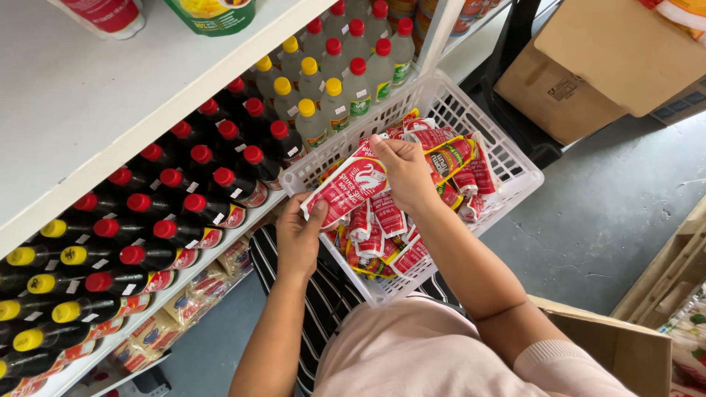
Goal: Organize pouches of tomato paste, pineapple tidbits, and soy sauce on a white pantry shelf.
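Observation:
I hold a red and white sauce pouch (347, 190) with both hands above a white plastic basket (515, 175). My left hand (298, 237) grips the pouch's lower left end, thumb on top. My right hand (404, 170) pinches its upper right end. The basket rests on my lap and holds several more red pouches (448, 165), some with yellow edges. Its far end touches the shelf edge.
A white shelf unit (88, 110) at left carries rows of dark bottles with red caps (198, 184), dark bottles with yellow caps (44, 287) and clear bottles (346, 73). Packets lie on the lowest shelf (184, 301). Cardboard boxes (588, 66) stand at right on the grey floor.

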